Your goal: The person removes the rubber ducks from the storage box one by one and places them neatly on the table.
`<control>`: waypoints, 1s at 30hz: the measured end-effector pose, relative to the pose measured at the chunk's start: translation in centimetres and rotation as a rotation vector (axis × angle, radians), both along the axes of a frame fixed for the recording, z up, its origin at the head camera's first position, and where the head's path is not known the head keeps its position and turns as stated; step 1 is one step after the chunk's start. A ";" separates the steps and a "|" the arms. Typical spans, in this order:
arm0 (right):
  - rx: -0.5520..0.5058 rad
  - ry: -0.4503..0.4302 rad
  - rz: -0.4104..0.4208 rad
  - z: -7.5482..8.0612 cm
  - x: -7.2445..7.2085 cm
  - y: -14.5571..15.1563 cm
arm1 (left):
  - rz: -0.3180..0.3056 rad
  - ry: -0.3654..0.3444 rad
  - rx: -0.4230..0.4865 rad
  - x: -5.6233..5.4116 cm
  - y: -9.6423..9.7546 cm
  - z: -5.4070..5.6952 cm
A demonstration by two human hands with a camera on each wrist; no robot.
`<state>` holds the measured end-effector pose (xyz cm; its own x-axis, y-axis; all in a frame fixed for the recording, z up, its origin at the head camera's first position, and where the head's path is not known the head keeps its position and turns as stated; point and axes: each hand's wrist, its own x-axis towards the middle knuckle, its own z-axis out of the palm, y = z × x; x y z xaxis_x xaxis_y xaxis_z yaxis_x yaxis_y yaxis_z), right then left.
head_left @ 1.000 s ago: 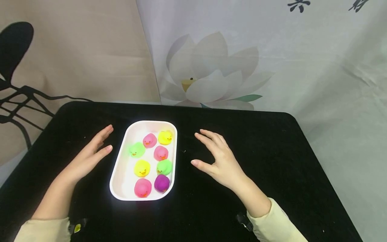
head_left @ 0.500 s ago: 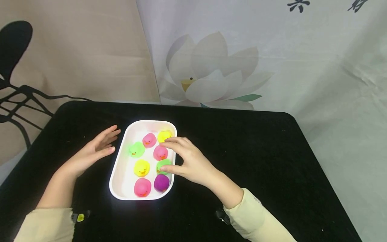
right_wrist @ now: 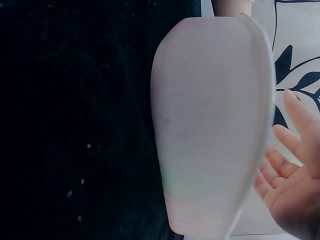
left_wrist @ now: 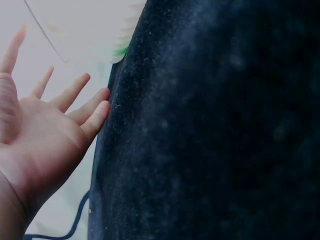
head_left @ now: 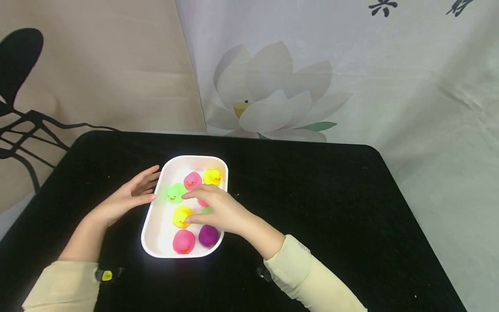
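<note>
A white tray point(head_left: 160, 232) on the black table holds several small rubber ducks. My right hand point(head_left: 224, 210) hovers over the tray's right side, thumb and fingers spread apart. Its thumb tip overlaps a yellow duck point(head_left: 180, 215); contact cannot be told. The fingertips point toward a light green duck point(head_left: 175, 193). That hand partly hides a pink duck point(head_left: 202, 203) and another green duck point(head_left: 206, 210). My left hand point(head_left: 126, 199) stays beside the left rim with loosely straight fingers; whether it touches the rim is unclear. In the left wrist view its palm point(left_wrist: 50, 125) shows nothing held.
Also in the tray are a pink duck point(head_left: 192, 180) and a yellow duck point(head_left: 212, 177) at the back, with a larger pink duck point(head_left: 184, 242) and a purple duck point(head_left: 208, 236) in front. A black chair point(head_left: 19, 65) stands at far left, before a curtain point(head_left: 117, 65).
My right hand has come leftward from the bare table to above the tray's ducks. My left hand has shifted slightly right, closer to the tray. The tray and ducks stay in place.
</note>
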<state>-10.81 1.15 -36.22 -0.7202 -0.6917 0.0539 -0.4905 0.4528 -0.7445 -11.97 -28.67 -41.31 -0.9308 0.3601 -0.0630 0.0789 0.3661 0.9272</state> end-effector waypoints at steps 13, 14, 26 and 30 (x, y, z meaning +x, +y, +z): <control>0.163 -0.006 -0.010 -1.3 -0.8 -2.2 | -0.044 0.013 -0.014 -0.3 -0.3 -1.2; 0.180 0.008 -0.006 -1.3 -0.9 -2.3 | -0.045 0.014 -0.014 -0.3 -0.3 -1.2; 0.309 0.126 0.018 -1.8 -1.4 -3.7 | -0.048 0.015 -0.009 -0.4 -0.5 -1.7; 0.320 0.128 0.005 -1.9 -1.3 -3.8 | -0.054 0.019 0.001 -0.3 -0.6 -1.9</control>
<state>-12.07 -2.62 -38.10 -0.7180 -0.6918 -0.0768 -0.5737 0.6507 -0.4975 -12.29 -29.22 -43.20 -0.9110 0.4098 -0.0454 0.1158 0.3601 0.9257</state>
